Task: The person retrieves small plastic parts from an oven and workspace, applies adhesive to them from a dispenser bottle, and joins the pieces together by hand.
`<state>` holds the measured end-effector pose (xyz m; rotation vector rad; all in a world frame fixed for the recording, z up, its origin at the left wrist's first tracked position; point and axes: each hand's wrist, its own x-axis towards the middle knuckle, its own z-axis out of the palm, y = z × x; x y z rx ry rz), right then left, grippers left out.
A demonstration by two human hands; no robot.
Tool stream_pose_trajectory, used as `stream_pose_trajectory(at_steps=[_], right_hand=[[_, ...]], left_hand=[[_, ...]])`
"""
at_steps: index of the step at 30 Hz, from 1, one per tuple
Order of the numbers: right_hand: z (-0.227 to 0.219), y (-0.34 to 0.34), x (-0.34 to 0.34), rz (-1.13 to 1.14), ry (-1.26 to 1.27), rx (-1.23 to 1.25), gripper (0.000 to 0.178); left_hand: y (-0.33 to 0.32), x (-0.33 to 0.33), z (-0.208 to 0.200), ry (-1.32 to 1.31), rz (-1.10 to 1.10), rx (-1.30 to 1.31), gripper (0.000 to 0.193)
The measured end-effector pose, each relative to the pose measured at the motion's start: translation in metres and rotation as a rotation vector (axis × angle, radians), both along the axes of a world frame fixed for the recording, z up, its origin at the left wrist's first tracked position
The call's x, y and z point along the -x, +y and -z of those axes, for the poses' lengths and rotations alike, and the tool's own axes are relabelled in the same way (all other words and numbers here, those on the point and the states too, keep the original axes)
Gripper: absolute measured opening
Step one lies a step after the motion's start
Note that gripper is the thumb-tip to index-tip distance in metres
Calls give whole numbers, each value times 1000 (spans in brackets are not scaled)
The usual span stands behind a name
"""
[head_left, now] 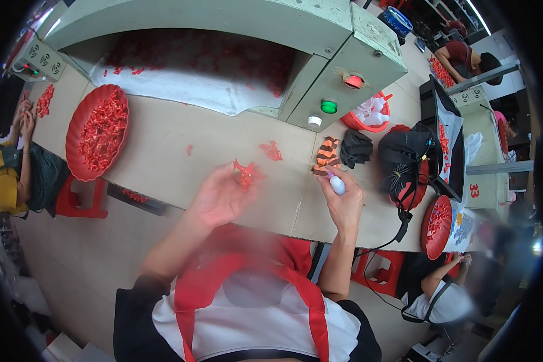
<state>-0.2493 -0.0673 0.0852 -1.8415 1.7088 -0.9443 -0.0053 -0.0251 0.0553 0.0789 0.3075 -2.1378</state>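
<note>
My left hand holds a small red plastic piece up over the beige worktable, pinched at the fingertips. My right hand grips a small white squeeze bottle, its tip pointing up and left toward the red piece, a short gap between them. Another loose red piece lies on the table just beyond my hands.
A red tray of red pieces sits at the left. An orange-and-black striped object, black cloth, a black bag and a red bowl of bottles lie right. A green machine stands behind. Other people sit at both sides.
</note>
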Motion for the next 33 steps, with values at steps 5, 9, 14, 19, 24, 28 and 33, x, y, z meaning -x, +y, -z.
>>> stream_pose_trajectory(at_steps=[5, 9, 14, 19, 24, 28, 33], right_hand=[[1, -2, -4, -54, 10, 36, 21], [13, 1, 12, -9, -36, -7, 25], [16, 3, 14, 4, -2, -26, 29], [12, 1, 3, 0, -19, -94, 25], [5, 2, -2, 32, 10, -118, 24], [5, 0, -4, 3, 15, -118, 24], [10, 4, -10, -35, -10, -22, 24]], left_hand=[[1, -9, -3, -77, -62, 21, 37], [-7, -23, -4, -209, -86, 135, 43], [-10, -113, -18, -1544, -580, 229, 30], [-13, -217, -30, -3118, -832, -104, 28], [-26, -244, -29, -3375, -527, -212, 31], [-78, -213, -34, -3194, -930, 311, 29], [-199, -190, -11, -3004, -177, 357, 26]])
